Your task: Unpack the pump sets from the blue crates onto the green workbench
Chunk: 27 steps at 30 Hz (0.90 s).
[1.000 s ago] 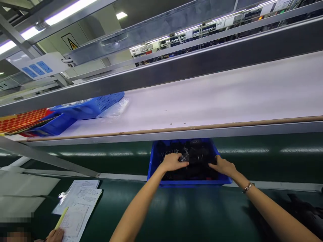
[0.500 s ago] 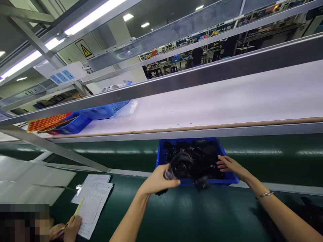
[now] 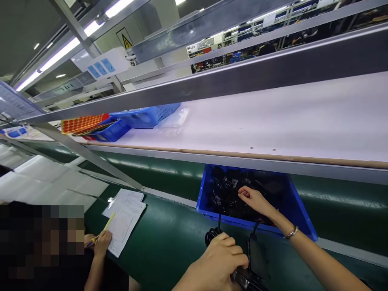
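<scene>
Gripping black coiled cable [image 3: 214, 235], left hand [image 3: 220, 264] clenched; right hand [image 3: 254, 199] fingers spread in blue plastic bin [image 3: 298, 212].

A factory assembly line: a green conveyor belt [image 3: 169, 242] runs under the hands, a long metal-framed shelf [image 3: 273, 117] above them, further workstations [image 3: 230, 56] far behind.

On the white shelf [image 3: 273, 121], at ten o'clock, sit two blue baskets [image 3: 145, 115] and an orange dotted sheet [image 3: 81, 123]. At eight o'clock, papers [image 3: 124, 220] lie under a co-worker's hand [image 3: 102, 242] holding a yellow pencil [image 3: 108, 221].
</scene>
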Tool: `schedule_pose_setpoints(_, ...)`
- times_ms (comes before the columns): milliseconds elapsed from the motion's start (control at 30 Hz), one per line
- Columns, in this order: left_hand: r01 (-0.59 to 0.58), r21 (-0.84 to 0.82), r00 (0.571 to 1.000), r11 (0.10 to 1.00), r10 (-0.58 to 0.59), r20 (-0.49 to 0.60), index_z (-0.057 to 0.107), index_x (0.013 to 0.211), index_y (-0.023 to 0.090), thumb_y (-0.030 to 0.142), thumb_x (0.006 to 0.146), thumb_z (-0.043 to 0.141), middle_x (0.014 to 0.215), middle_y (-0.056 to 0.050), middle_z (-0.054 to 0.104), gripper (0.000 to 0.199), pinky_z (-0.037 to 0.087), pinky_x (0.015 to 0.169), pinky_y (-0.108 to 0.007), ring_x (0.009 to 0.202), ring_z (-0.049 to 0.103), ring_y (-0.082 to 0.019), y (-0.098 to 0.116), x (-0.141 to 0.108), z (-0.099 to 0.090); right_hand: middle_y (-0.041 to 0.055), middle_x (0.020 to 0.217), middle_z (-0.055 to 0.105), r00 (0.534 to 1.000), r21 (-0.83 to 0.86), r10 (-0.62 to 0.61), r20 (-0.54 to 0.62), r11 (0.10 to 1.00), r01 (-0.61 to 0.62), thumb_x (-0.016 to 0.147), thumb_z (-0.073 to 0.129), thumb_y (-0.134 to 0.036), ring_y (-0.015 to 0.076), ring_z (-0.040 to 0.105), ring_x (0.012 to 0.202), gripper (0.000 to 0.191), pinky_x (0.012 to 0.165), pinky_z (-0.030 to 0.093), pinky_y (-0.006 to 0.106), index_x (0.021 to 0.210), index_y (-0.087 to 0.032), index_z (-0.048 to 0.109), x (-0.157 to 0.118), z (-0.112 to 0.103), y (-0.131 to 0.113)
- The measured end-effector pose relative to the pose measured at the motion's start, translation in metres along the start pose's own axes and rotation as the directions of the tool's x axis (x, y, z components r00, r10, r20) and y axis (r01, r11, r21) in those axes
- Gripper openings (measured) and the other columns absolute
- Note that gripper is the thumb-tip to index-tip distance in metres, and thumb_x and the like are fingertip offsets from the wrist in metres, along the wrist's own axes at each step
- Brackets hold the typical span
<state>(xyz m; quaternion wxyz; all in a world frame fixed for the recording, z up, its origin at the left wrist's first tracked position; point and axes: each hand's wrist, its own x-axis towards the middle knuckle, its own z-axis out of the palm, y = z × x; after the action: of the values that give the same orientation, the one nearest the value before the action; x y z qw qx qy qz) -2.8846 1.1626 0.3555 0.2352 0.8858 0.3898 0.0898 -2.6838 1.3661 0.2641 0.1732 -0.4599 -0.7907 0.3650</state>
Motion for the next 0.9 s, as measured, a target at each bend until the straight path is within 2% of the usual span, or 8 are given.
schedule_pose_setpoints(133, 0.050, -0.004, 0.992, 0.999, -0.050, -0.119, 0.048, 0.088, 0.022, 0.024, 0.081, 0.067, 0.083, 0.002, 0.058, 0.020, 0.039, 0.085, -0.031, 0.081, 0.049, -0.016, -0.012, -0.017, -0.004, 0.0084, 0.086, 0.069, 1.000, -0.267, 0.022, 0.019, 0.964, -0.016, 0.089, 0.053, -0.028, 0.0259, 0.067, 0.077, 0.012, 0.069, 0.054, 0.038, 0.092, -0.020, 0.060, 0.006, -0.001, 0.024)
schedule_pose_setpoints(300, 0.175, -0.070, 0.954, 0.982, -0.187, -0.235, 0.049, 0.090, 0.024, 0.005, 0.074, 0.057, 0.086, 0.001, 0.057, 0.026, 0.038, 0.109, -0.037, 0.085, 0.051, -0.017, -0.040, -0.042, -0.007, 0.0198, 0.135, 0.057, 0.982, -0.490, -0.169, 0.079, 0.852, 0.186, 0.083, 0.064, -0.021, 0.0372, 0.054, 0.125, 0.054, 0.103, 0.047, 0.052, 0.137, -0.016, 0.055, 0.002, -0.006, 0.038)
schedule_pose_setpoints(400, 0.204, 0.008, 0.963, 0.979, -0.200, -0.182, 0.050, 0.092, 0.024, 0.005, 0.075, 0.059, 0.091, 0.002, 0.060, 0.027, 0.034, 0.118, -0.040, 0.090, 0.054, -0.018, -0.058, -0.046, 0.004, 0.0144, 0.150, 0.050, 0.948, -0.543, -0.244, 0.205, 0.777, 0.318, 0.068, 0.076, -0.011, 0.0412, 0.045, 0.135, 0.079, 0.108, 0.043, 0.057, 0.142, -0.026, 0.054, 0.017, 0.003, 0.034)
schedule_pose_setpoints(500, 0.143, 0.198, 0.989, 0.970, -0.136, -0.051, 0.053, 0.096, 0.023, 0.007, 0.074, 0.063, 0.097, -0.001, 0.062, 0.029, 0.033, 0.122, -0.041, 0.096, 0.057, -0.020, -0.075, -0.049, 0.020, 0.0154, 0.141, 0.059, 0.933, -0.576, -0.251, 0.257, 0.735, 0.357, 0.065, 0.070, 0.001, 0.0427, 0.054, 0.125, 0.074, 0.100, 0.049, 0.060, 0.133, -0.025, 0.062, 0.038, 0.007, 0.030)
schedule_pose_setpoints(567, 0.108, 0.319, 0.993, 0.941, -0.118, 0.013, 0.055, 0.099, 0.021, 0.005, 0.075, 0.061, 0.099, -0.003, 0.063, 0.030, 0.032, 0.123, -0.042, 0.099, 0.059, -0.022, -0.090, -0.051, 0.031, 0.0137, 0.132, 0.065, 0.926, -0.569, -0.260, 0.274, 0.733, 0.374, 0.067, 0.066, 0.004, 0.0386, 0.059, 0.117, 0.067, 0.094, 0.054, 0.054, 0.128, -0.025, 0.066, 0.047, -0.001, 0.029)
schedule_pose_setpoints(667, 0.107, 0.426, 0.988, 0.898, -0.143, 0.054, 0.057, 0.102, 0.019, 0.004, 0.078, 0.059, 0.103, -0.006, 0.065, 0.029, 0.034, 0.121, -0.044, 0.105, 0.061, -0.025, -0.114, -0.053, 0.044, 0.0106, 0.132, 0.066, 0.922, -0.519, -0.289, 0.258, 0.763, 0.385, 0.082, 0.061, -0.005, 0.0321, 0.061, 0.117, 0.051, 0.094, 0.057, 0.045, 0.129, -0.024, 0.065, 0.047, -0.029, 0.029)
schedule_pose_setpoints(767, 0.138, 0.461, 0.980, 0.877, -0.188, 0.064, 0.057, 0.106, 0.017, 0.004, 0.078, 0.059, 0.106, -0.009, 0.065, 0.031, 0.036, 0.119, -0.047, 0.107, 0.062, -0.028, -0.137, -0.049, 0.052, 0.0080, 0.139, 0.063, 0.934, -0.458, -0.317, 0.165, 0.814, 0.357, 0.099, 0.049, -0.024, 0.0264, 0.058, 0.126, 0.039, 0.108, 0.050, 0.041, 0.137, -0.022, 0.059, 0.037, -0.060, 0.033)
schedule_pose_setpoints(900, 0.161, 0.486, 0.965, 0.859, -0.240, 0.103, 0.058, 0.114, 0.014, 0.000, 0.078, 0.056, 0.113, -0.013, 0.066, 0.038, 0.043, 0.111, -0.048, 0.111, 0.062, -0.030, -0.154, -0.039, 0.061, 0.0107, 0.135, 0.065, 0.966, -0.430, -0.251, -0.057, 0.880, 0.203, 0.101, 0.045, -0.041, 0.0333, 0.057, 0.128, 0.043, 0.113, 0.044, 0.049, 0.134, -0.019, 0.061, 0.017, -0.090, 0.039)
